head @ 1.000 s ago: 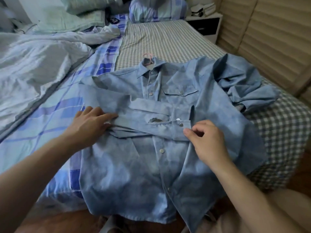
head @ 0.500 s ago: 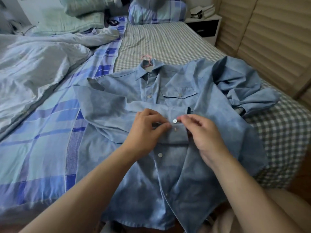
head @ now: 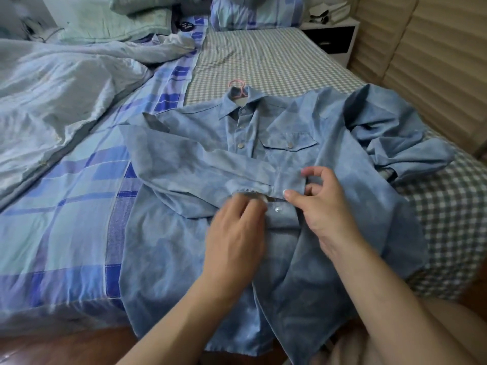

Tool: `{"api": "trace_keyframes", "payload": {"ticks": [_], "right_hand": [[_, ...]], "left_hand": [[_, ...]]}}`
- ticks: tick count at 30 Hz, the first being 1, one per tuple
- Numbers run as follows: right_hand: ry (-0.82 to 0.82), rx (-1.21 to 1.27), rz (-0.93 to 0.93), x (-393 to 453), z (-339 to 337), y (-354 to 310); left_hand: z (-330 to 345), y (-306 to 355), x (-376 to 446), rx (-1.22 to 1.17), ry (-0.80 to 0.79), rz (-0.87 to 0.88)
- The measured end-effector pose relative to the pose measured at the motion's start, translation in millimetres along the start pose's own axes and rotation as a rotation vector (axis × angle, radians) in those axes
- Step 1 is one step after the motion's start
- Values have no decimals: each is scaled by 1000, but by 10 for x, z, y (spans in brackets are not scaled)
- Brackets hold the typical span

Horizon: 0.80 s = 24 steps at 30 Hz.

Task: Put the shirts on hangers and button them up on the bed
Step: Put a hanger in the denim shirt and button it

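Observation:
A blue denim shirt [head: 329, 143] lies face up across the bed's near edge, its tail hanging over the side. The pink hanger [head: 238, 88] hook sticks out of the collar. The upper snaps look closed. One sleeve is folded across the chest, with its cuff [head: 287, 177] at the middle. My right hand [head: 326, 214] pinches the cuff's end between thumb and curled fingers. My left hand [head: 237, 233], blurred, grips the fabric at the cuff's lower edge, just left of a silver snap [head: 277, 209]. The other sleeve [head: 395, 143] is bunched up at the right.
A crumpled pale duvet [head: 52, 96] covers the bed's left side, over a blue plaid sheet [head: 66, 206]. A checked sheet [head: 263, 56] covers the right half. Pillows [head: 253, 11] lie at the head. A white nightstand [head: 329, 35] and beige slatted doors [head: 434, 61] stand to the right.
My left hand has come from the sleeve's left part over to the cuff beside my right hand. Both hands now work at the cuff, which has shifted slightly up the chest.

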State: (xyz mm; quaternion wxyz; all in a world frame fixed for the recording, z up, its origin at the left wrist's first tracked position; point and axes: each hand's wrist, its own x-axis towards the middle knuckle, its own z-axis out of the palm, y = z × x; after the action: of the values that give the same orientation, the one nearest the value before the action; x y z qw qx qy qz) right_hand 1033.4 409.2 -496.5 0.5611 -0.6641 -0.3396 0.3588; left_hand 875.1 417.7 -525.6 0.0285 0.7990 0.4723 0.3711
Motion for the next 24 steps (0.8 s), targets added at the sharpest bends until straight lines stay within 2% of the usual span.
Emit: {"api": "trace_keyframes", "payload": {"ticks": [1, 2, 4, 5, 6, 10, 15, 17, 19, 22, 24], "right_hand": [[-19, 18, 34, -7, 9, -15], [-36, 41, 73, -21, 15, -39], [-52, 62, 114, -36, 20, -89], [-68, 77, 117, -53, 23, -112], [-90, 110, 124, -101, 32, -137], [-72, 287, 132, -281, 81, -122], [8, 109, -7, -323, 16, -166], [16, -26, -133, -350, -16, -217], [-39, -77, -209, -380, -42, -238], [-232, -81, -189, -407, -79, -204], [-216, -286, -306, -414, -99, -134]], "left_hand": [[-76, 79, -49, -86, -107, -143], [-152, 175, -76, -264, -212, -420], [-233, 369, -91, -869, -353, -1088], [-250, 453, -89, -1134, -362, -1304], [-231, 501, -85, -1292, -323, -1404], [-142, 606, -52, -1478, -90, -1421], [-147, 627, -74, -1506, -15, -1349], [-163, 570, -105, -1384, 81, -1275], [-156, 453, -137, -1140, 157, -1170], [-233, 356, -155, -967, 171, -1043], [-267, 323, -178, -889, 160, -979]]}}
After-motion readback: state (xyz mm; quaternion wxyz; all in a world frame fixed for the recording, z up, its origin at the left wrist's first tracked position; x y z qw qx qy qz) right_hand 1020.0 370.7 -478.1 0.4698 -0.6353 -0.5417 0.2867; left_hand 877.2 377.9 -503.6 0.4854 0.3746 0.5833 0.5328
